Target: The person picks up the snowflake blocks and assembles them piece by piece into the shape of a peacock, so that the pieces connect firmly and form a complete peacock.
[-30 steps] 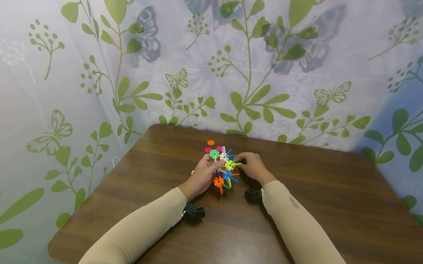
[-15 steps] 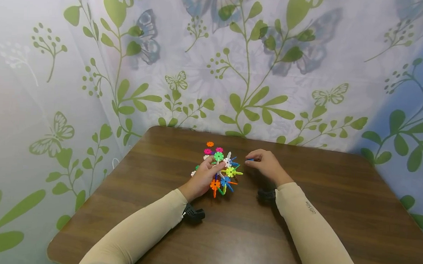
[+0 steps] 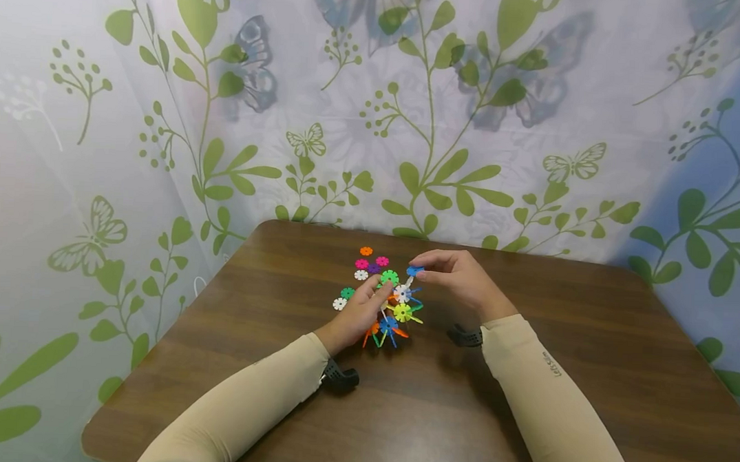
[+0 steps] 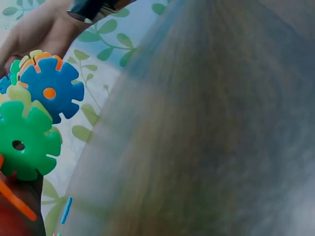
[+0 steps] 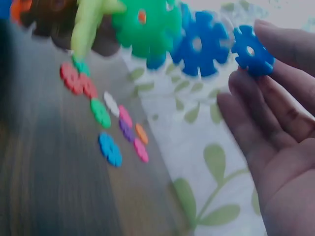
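My left hand (image 3: 357, 310) grips a cluster of interlocked plastic snowflake discs (image 3: 403, 312), in white, yellow, blue, green and orange, and holds it over the table. My right hand (image 3: 463, 280) pinches one blue snowflake disc (image 5: 252, 50) between thumb and fingers, right at a white disc on the cluster's upper end. In the left wrist view, a green disc (image 4: 27, 142) and a blue disc (image 4: 53, 89) of the cluster show large at the left. Part of the cluster is hidden behind the left hand's fingers.
Loose discs lie on the brown table (image 3: 269, 275) left of and beyond the cluster, among them an orange disc (image 3: 366, 251), a purple disc (image 3: 374, 268) and a white disc (image 3: 339, 303). A leaf-patterned curtain (image 3: 350, 120) hangs behind the table. Black wrist devices (image 3: 341, 376) sit below both wrists.
My right hand drew away to the right, then came back up and left with the blue disc to the cluster's top. My left hand has tilted the cluster, uncovering more loose discs.
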`<state>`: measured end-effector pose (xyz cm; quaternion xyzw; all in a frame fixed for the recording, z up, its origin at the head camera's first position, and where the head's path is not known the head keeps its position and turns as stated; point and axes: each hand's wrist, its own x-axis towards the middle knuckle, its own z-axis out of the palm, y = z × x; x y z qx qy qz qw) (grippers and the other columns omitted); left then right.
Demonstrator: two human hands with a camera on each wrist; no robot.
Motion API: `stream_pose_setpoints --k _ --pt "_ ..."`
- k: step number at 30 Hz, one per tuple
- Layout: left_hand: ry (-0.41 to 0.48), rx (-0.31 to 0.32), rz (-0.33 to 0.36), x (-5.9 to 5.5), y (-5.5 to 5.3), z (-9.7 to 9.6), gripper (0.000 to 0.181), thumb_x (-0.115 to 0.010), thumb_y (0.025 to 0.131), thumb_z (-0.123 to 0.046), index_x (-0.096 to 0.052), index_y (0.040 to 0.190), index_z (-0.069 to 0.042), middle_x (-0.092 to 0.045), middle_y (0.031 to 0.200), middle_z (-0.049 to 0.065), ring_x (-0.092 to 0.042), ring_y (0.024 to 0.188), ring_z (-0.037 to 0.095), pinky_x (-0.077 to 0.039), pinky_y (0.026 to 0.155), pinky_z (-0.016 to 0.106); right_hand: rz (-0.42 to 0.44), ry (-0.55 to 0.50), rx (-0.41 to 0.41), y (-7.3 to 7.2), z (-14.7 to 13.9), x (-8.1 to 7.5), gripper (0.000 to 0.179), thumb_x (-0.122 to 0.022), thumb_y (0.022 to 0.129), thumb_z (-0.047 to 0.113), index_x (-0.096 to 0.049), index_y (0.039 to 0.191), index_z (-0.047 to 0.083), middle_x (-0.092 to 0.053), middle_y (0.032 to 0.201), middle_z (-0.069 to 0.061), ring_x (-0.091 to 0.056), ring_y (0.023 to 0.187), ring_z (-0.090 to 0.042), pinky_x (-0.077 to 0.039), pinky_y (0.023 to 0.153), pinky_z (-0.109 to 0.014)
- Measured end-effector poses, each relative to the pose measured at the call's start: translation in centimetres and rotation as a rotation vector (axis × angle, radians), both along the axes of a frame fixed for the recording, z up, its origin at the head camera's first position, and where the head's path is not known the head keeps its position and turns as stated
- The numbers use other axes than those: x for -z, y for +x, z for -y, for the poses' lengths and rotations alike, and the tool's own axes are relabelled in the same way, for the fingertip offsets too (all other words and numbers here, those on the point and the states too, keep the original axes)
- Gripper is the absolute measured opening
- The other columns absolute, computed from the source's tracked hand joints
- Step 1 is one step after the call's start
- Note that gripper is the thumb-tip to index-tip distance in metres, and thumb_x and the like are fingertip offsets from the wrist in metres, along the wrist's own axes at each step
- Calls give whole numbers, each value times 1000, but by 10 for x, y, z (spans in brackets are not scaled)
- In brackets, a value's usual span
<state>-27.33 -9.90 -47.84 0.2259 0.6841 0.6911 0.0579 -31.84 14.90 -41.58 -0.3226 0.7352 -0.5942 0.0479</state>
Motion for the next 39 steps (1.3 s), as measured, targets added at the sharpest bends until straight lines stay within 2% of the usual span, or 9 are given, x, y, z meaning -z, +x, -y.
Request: stream_pose_setpoints --k 7,16,20,24,27,30,33,36,39 --pt "-48 1 -113 2 2 0 36 -41 116 -37 -49 111 -2 -41 75 4 -43 64 19 -38 60 30 46 -16 -58 4 8 0 25 -80 94 3 -76 118 -5 -73 117 -20 -72 99 -32 -59 88 -44" --pt "-59 14 -158 0 4 2 31 -38 117 -30 -55 123 -5 -41 72 3 -43 61 20 -39 57 30 69 -13 -28 5 12 3 24 -81 96 10 -78 117 -1 -74 115 -20 -72 97 -32 -60 87 -44" --pt "-84 14 -155 1 4 3 37 -38 117 -34 -55 129 -3 -41 77 19 -43 65 25 -40 60 31 86 -27 -28 5 15 5 22 -79 97 8 -78 116 -3 -74 114 -19 -73 94 -30 -60 86 -42" --pt "-134 -44 -185 1 4 6 52 -31 118 -38 -52 145 1 -60 113 26 -60 104 28 -51 93 36 117 -60 -55 6 18 5 22 -77 97 3 -76 116 -7 -73 115 -23 -72 94 -30 -60 88 -42" --pt "-143 -77 -209 1 5 7 57 -26 118 -39 -49 151 2 -55 148 16 -49 138 26 -36 117 43 129 -67 -64 8 20 3 22 -77 97 2 -76 116 -8 -72 117 -25 -71 96 -31 -59 89 -44" --pt "-142 -85 -230 1 4 8 55 -28 118 -38 -53 148 0 -58 144 10 -52 136 24 -38 116 46 134 -53 -54 11 21 1 21 -77 96 2 -77 116 -6 -71 118 -26 -71 97 -33 -59 90 -47" --pt "-186 -135 -263 1 4 7 51 -32 118 -39 -61 137 -3 -66 116 6 -61 112 17 -49 100 39 144 -29 -28 12 22 -1 21 -78 96 4 -78 116 -4 -72 118 -24 -71 99 -35 -58 91 -48" --pt "-240 -205 -306 -1 5 5 47 -34 117 -39 -65 118 -4 -53 83 2 -54 82 15 -47 75 33 155 -4 5 15 24 -3 22 -79 96 7 -79 117 -1 -72 118 -21 -70 101 -36 -58 91 -47" --pt "-275 -248 -348 -1 4 3 42 -36 117 -37 -61 102 -6 -40 71 -1 -43 66 15 -38 62 31 171 16 28 16 25 -4 25 -81 95 9 -79 118 -1 -72 119 -21 -70 103 -36 -58 91 -48"
